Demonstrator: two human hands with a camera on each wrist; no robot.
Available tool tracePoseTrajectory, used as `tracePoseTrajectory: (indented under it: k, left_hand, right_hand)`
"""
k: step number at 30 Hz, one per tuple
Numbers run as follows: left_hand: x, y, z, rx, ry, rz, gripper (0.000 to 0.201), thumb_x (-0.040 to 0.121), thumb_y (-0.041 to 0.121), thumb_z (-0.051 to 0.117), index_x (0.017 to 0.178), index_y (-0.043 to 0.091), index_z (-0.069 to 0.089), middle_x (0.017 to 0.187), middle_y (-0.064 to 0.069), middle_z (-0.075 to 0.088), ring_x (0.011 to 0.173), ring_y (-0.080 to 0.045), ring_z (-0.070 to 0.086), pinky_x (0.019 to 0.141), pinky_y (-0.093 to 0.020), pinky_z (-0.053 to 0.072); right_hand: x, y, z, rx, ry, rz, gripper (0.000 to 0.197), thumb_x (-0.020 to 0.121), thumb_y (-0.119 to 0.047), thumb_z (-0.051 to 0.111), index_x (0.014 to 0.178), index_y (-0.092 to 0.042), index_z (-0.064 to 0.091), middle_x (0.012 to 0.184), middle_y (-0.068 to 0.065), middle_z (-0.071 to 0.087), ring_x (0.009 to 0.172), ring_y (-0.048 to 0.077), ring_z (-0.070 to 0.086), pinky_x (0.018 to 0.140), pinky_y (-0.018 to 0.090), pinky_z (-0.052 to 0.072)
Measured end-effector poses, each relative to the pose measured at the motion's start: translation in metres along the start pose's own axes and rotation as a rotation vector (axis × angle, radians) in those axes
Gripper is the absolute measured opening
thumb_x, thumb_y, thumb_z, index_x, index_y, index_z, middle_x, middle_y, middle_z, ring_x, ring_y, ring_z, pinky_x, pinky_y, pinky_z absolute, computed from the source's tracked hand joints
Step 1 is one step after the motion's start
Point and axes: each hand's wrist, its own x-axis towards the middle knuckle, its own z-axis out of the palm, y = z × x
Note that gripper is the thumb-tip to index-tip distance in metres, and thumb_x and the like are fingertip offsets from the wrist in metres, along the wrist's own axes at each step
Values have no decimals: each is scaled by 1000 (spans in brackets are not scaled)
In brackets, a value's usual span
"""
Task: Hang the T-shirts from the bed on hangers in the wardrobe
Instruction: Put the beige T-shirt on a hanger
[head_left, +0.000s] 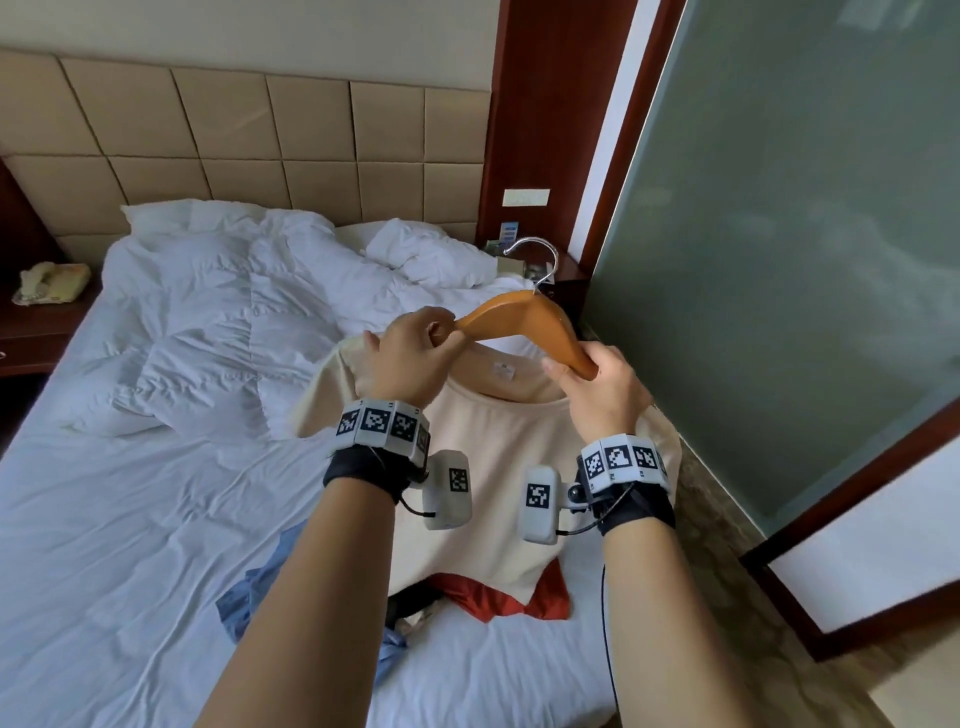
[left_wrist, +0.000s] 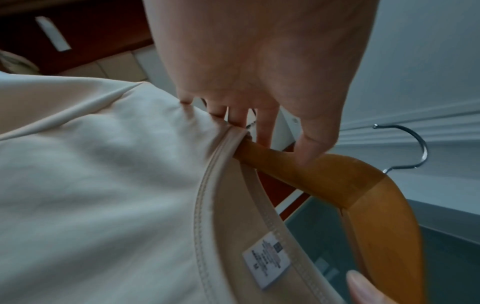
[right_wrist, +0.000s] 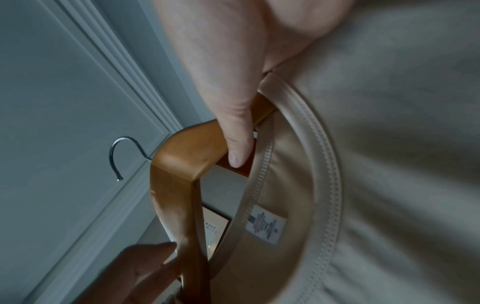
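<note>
A wooden hanger (head_left: 524, 322) with a metal hook (head_left: 540, 254) is held over a cream T-shirt (head_left: 498, 467) that hangs above the bed. My left hand (head_left: 415, 332) pinches the hanger's left arm, thumb on the wood (left_wrist: 309, 150), with the shirt's collar (left_wrist: 226, 148) bunched at the fingers. That arm of the hanger (left_wrist: 363, 185) runs into the neck opening. My right hand (head_left: 571, 371) grips the hanger's right arm, thumb (right_wrist: 236, 139) laid across the wood (right_wrist: 179, 162). The collar (right_wrist: 319, 164) passes under the right palm. The label (right_wrist: 265, 228) faces up.
Under the cream shirt lie an orange-red garment (head_left: 498, 597), a blue one (head_left: 260, 592) and a dark one (head_left: 410, 603) on the white bed (head_left: 104, 519). A crumpled duvet (head_left: 218, 312) lies further up. A frosted glass wall (head_left: 779, 260) stands at the right, a telephone (head_left: 52, 283) on the left nightstand.
</note>
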Motion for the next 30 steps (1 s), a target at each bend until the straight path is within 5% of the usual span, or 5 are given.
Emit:
tracePoseTrajectory:
  k: [3,8,15,21,30]
  left_hand:
    - [-2,38,14,107,-80,85,37,71,50,53,101,32,65,94,12,65,94,-11,56,116,-53,15]
    - [4,103,45,243,-208,161,31,72,46,69,96,27,62,83,5,60,89,-22,61,84,-36,45]
    - [-8,172,85,389,-296,162,32,76,63,68,81,32,60,77,4,63,75,-20,61,65,-30,43]
    - [-41,251,131,350,-295,196,42,66,70,65,87,34,62,90,2,66,85,-25,64,84,-43,54]
    - [-107,368,197,254,-324,328,41,63,65,70,79,28,65,81,-1,65,75,-27,66,71,-35,55]
  right_hand:
    - [9,4,-27,-29,9,0,22,81,-51,73,82,-32,61,82,-12,56,87,18,58,97,51,42]
    - [27,14,-77,-87,24,-24,34,78,-59,71,91,-28,68,88,-8,63,86,21,63,88,43,47]
    - [43,40,-172,-76,14,-44,37,70,-62,67,83,-28,65,80,-10,64,78,18,64,83,47,53]
    - [51,67,-278,-184,7,-81,31,80,-45,73,75,-18,60,62,-4,55,59,17,50,53,30,37]
    - [40,123,-433,-450,103,16,39,87,-55,65,84,-17,59,72,1,59,72,29,60,62,35,45]
